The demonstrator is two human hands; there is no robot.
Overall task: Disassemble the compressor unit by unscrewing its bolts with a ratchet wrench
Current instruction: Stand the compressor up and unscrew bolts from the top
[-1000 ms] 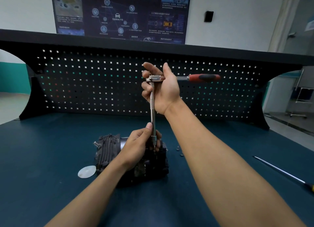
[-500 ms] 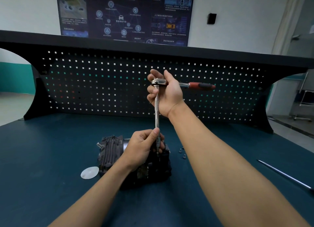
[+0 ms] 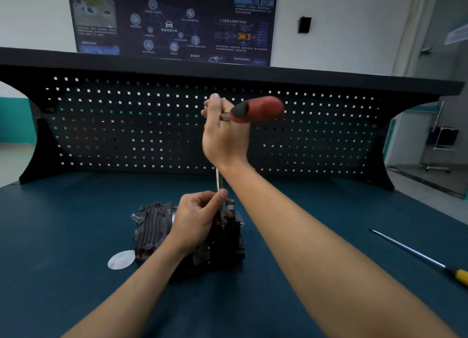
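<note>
In the last half second I have swung the red-and-black-handled steel ratchet wrench [image 3: 257,109] round. Its grip, which pointed off to the right, now points back towards me and is blurred.

Just left of the dark ribbed metal compressor [image 3: 154,226], touching its near left corner, a thin white round disc [image 3: 121,259] lies flat on the dark teal desk [image 3: 63,236]. The compressor sits on the desk in the middle, in front of the black perforated pegboard [image 3: 126,125].

My left hand [image 3: 200,218] rests on top of the compressor. Its fingers are curled round the lower end of the slim steel extension bar [image 3: 218,182], with the thumb pressed up along it. The bar stands upright from the compressor's top, and its tip is hidden among my fingers.

Directly above the compressor, my right hand [image 3: 224,140] is closed round the top of the bar and the wrench's head end. The head itself is hidden behind the hand, and only the grip sticks out to the right of my thumb.

Well to the right of the compressor, a long steel-shafted screwdriver with a yellow handle [image 3: 415,255] lies on the desk. Its tip points towards the pegboard.
</note>
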